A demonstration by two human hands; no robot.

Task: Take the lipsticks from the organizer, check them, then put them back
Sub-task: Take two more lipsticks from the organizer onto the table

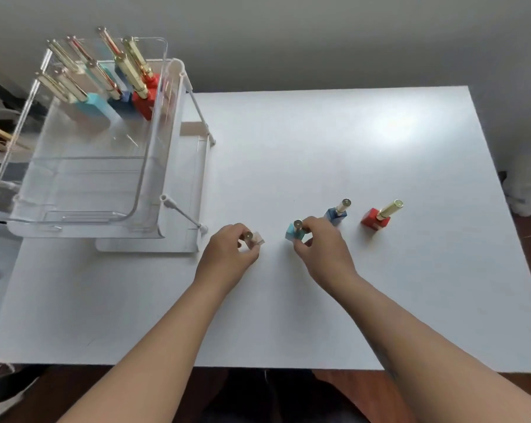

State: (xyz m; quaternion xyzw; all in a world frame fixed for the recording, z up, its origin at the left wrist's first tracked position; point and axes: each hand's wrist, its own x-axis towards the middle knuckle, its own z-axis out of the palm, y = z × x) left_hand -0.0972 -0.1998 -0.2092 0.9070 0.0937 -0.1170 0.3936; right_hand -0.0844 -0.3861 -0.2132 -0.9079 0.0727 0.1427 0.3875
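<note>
Four lipsticks with square bases and gold caps stand in a row on the white table [319, 132]. My left hand [227, 254] pinches a pale pink lipstick [256, 238]. My right hand [322, 248] grips a light blue lipstick [293, 232] around its cap and base. To the right stand a dark blue lipstick [337, 212] and a red lipstick [380, 217], both untouched. The clear organizer [87, 166] stands at the table's left, with several more lipsticks [126, 83] in light blue, dark blue and red at its back.
The organizer's white frame [197, 111] and lower shelf reach toward the table's middle. The table's front edge runs near my forearms. Dark floor and clutter lie beyond the table's left and right edges.
</note>
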